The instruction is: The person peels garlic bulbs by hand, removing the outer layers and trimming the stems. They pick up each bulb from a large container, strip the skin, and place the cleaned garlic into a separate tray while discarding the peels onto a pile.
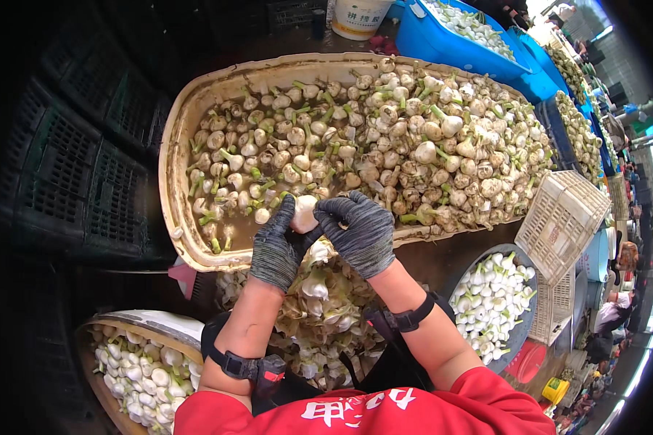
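Note:
A pale, smooth garlic bulb (305, 215) is held up over the near edge of a big cream tub (183, 243). My left hand (278, 243), in a grey-black knit glove, grips the bulb from its left side. My right hand (358, 233), gloved alike, has its fingers bent and pinched against the bulb's right side; whether they also hold a bit of skin is hidden. Beyond both hands, the tub is full of unpeeled, muddy garlic bulbs (442, 156), with brown water showing at the left. Below my hands lies a heap of peeled-off garlic skins (319, 304).
At right stands a round grey basin (514, 346) of clean white garlic, beside white plastic crates (564, 217). Another container (98, 373) of white bulbs is at lower left. Dark crates (62, 170) are stacked left. A blue tub (428, 40) and white bucket (358, 18) stand beyond.

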The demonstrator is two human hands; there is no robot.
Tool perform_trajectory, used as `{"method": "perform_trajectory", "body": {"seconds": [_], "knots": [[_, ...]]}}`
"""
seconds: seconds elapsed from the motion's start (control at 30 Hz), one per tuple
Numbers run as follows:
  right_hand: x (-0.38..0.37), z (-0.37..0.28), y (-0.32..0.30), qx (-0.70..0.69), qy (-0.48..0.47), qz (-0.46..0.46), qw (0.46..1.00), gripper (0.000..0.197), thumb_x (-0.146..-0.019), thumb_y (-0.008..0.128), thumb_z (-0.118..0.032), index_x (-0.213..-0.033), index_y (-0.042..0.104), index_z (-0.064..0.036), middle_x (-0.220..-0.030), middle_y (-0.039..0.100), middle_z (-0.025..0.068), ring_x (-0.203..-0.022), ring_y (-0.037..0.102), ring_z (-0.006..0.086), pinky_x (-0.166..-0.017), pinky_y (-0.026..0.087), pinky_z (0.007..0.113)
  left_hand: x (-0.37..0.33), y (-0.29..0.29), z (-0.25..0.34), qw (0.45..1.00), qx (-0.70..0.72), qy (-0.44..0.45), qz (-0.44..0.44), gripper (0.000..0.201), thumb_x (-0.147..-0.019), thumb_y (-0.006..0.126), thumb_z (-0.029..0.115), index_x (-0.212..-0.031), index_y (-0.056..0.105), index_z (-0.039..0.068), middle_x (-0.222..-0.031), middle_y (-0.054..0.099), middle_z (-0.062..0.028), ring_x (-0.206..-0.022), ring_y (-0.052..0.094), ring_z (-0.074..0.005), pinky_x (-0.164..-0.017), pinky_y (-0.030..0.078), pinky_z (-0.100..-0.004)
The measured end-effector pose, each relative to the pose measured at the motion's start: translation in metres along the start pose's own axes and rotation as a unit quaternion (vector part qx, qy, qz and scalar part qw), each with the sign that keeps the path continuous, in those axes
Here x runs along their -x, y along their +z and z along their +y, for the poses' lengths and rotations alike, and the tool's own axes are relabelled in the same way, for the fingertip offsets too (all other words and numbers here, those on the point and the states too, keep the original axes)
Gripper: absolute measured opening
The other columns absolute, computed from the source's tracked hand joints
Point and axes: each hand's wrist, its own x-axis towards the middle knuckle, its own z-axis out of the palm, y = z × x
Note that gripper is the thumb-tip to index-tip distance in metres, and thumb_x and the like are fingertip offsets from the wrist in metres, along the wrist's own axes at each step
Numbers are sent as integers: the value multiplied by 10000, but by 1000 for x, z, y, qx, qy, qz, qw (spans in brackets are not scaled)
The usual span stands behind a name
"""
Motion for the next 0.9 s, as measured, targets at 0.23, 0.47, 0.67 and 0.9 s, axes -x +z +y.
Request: {"method": "perform_trajectory", "body": {"seconds": [0.23, 0.47, 0.67, 0.9], "knots": [[-4, 9, 6, 45, -2, -33, 998, 146, -715, 647, -123, -855, 622, -91, -721, 589, 97, -688, 597, 262, -616, 481, 342, -6, -8, 2, 999, -34, -34, 24, 290, -858, 577, 162, -1088, 547, -12, -1043, 577, -161, -956, 585, -266, -827, 514, -420], [-35, 114, -47, -157, 187, 82, 966, 78, -834, 521, -61, -822, 589, -99, -681, 547, 3, -595, 521, 146, -607, 465, 263, 13, 20, 28, 957, -136, -135, -217, 520, -796, 595, 278, -1185, 468, -43, -1161, 527, -233, -1017, 563, -362, -897, 459, -511], [-5, 39, -45, -31, 49, -486, 872, 210, -833, 604, -165, -1001, 637, -44, -890, 673, 76, -743, 632, 169, -682, 490, 279, 9, 16, 21, 987, -119, -72, -82, 545, -821, 607, 321, -1199, 443, -35, -1072, 558, -210, -929, 600, -335, -844, 503, -461], [-14, 7, -26, -292, 196, -90, 932, 195, -793, 682, -99, -955, 634, 0, -846, 643, 50, -758, 592, 93, -692, 499, 250, 18, 30, 6, 786, -586, 154, -123, 443, -713, 762, 165, -1052, 507, 39, -904, 569, -52, -784, 561, -105, -702, 496, -255]]}}
